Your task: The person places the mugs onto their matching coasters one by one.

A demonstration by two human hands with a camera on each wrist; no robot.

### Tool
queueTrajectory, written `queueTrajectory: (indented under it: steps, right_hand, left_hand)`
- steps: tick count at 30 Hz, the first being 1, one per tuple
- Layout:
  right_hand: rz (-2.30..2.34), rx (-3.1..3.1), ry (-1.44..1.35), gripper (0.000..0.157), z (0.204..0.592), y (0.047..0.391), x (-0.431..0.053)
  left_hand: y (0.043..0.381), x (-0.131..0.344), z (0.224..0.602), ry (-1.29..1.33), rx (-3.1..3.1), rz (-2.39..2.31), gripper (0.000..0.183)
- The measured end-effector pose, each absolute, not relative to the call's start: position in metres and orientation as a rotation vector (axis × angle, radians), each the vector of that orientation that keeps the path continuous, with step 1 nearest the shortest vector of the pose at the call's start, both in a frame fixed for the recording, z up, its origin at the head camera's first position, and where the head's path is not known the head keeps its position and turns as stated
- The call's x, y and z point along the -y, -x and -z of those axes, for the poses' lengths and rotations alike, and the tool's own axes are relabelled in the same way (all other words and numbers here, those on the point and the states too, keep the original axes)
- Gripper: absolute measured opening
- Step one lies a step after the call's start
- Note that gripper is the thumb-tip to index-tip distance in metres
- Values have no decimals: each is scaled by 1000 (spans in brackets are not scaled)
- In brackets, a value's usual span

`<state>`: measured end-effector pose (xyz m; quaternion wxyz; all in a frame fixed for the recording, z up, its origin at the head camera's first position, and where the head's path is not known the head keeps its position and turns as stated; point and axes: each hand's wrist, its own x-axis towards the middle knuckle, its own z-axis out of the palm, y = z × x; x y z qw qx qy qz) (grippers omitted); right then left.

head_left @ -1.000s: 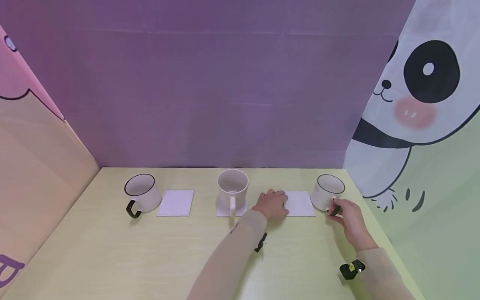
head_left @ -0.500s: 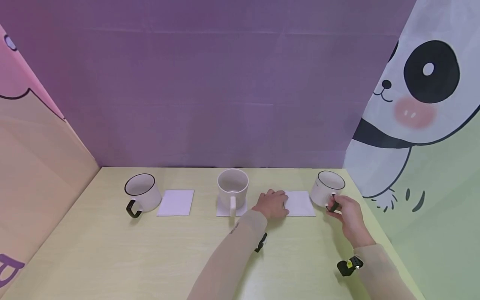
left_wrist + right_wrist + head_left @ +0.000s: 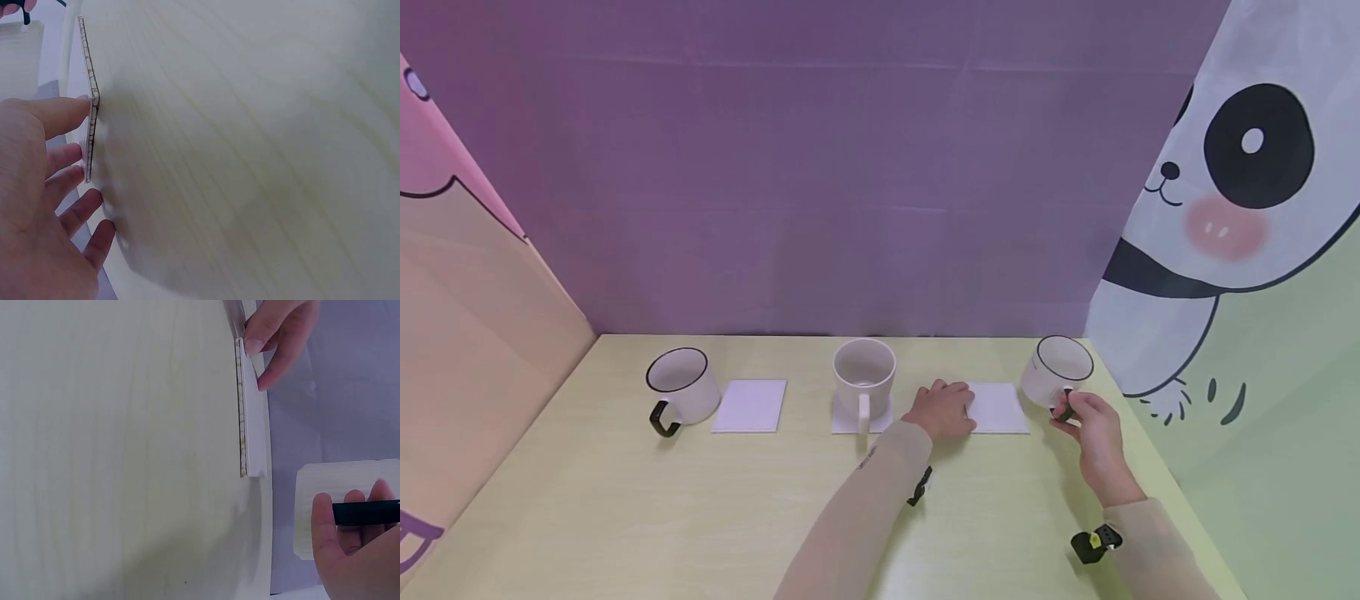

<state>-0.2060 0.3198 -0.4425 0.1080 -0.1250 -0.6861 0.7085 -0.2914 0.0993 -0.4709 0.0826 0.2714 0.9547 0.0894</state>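
Note:
My right hand [image 3: 1097,446] pinches the black handle [image 3: 362,513] of a white enamel-style mug [image 3: 1041,385] with a dark rim. The mug is upright, off the tabletop, just to the right of a square white coaster [image 3: 1000,408]. At that coaster's left side rests my left hand [image 3: 938,408], its thumb [image 3: 65,114] on the front edge and other fingers along the left side, holding it by the corner. The left wrist view shows the coaster's layered edge [image 3: 92,125] between thumb and fingers.
A tall white mug [image 3: 865,392] stands on the middle coaster [image 3: 842,422], handle facing me. At left, another dark-rimmed mug [image 3: 698,398] sits on the table [image 3: 662,508] beside a bare coaster [image 3: 748,407]. A purple backdrop [image 3: 850,167] rises behind the table.
The right hand has raised its mug off the table, moving it slightly up and back in the head view. The left hand stays at the coaster.

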Motion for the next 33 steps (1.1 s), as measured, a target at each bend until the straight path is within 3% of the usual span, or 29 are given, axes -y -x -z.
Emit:
queueTrajectory:
  steps: [10,33]
  right_hand:
    - [-2125,1991,349,21,440,207,-304]
    - [-2176,1971,302,22,444,212,-279]
  left_hand:
    - [292,-99,473,-811,-2861,-285,43]
    - [292,-100,472,-792,-2859,-292,52]
